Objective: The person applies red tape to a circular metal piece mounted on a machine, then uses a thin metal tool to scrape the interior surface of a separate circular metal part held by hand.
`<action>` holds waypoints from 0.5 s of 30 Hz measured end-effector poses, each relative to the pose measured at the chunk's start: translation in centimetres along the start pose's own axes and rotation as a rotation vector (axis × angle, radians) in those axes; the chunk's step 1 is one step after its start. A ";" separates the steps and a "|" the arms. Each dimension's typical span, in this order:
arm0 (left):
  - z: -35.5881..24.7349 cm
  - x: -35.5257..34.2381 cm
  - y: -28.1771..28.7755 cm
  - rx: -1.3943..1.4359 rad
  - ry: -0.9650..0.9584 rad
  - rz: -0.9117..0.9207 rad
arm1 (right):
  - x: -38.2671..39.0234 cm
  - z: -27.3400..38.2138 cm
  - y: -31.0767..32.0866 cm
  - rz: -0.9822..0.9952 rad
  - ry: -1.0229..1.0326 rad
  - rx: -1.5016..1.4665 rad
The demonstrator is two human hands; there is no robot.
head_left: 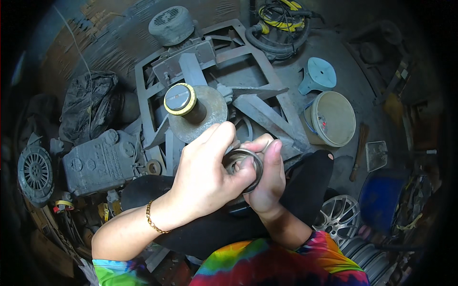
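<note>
Just above my lap, both hands are closed on a round metal ring (258, 168) with a dark rim. My left hand (205, 169), with a gold chain at its wrist, presses its thumb into the opening. The fingers of my right hand (269, 183) wrap the far and right side, and its thumb points up. What lies inside the ring is mostly hidden by my fingers. Beyond my left hand stands a round metal plate (215, 107), with a short post on it capped by a grey disc (178, 97) in a yellow ring.
A welded metal frame (281, 117) with a motor (171, 25) fills the floor ahead. To its right are a blue stool (320, 74), a pale bucket (339, 119) and a yellow-black vacuum cleaner (284, 24). A gearbox-like casting (98, 164) lies left; a spoked wheel (339, 217) sits right.
</note>
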State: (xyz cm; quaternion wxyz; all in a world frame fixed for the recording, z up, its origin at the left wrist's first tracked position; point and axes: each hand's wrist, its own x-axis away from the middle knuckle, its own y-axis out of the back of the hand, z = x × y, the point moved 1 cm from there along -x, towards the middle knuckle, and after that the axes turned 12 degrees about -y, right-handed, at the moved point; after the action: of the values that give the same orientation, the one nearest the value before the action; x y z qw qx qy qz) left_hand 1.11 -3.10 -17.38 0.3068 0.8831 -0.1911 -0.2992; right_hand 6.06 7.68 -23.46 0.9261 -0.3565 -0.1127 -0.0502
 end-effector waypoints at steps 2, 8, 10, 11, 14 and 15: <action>0.2 0.0 0.2 0.012 -0.001 0.004 | -0.2 -0.3 -0.1 -0.023 0.021 0.018; 0.7 -0.1 0.5 0.122 0.029 0.041 | -0.8 -0.1 0.1 -0.032 -0.038 -0.163; 0.7 -0.3 0.4 0.141 0.030 0.052 | -0.8 -0.1 0.2 -0.023 -0.045 -0.202; 0.7 -0.3 0.4 0.122 0.015 0.054 | -0.7 -0.1 0.1 -0.019 -0.048 -0.208; 0.4 -0.4 0.3 0.118 0.006 0.053 | -0.4 -0.3 0.1 -0.051 -0.029 -0.165; 0.3 -0.4 0.2 0.134 0.013 0.050 | -0.3 -0.4 0.1 -0.087 -0.009 -0.116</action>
State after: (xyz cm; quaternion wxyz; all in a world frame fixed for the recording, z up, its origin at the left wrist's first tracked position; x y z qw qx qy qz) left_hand 0.60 -3.21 -17.30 0.2558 0.8985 -0.2306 -0.2722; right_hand 5.82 7.44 -23.89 0.9004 -0.4045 -0.1290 -0.0953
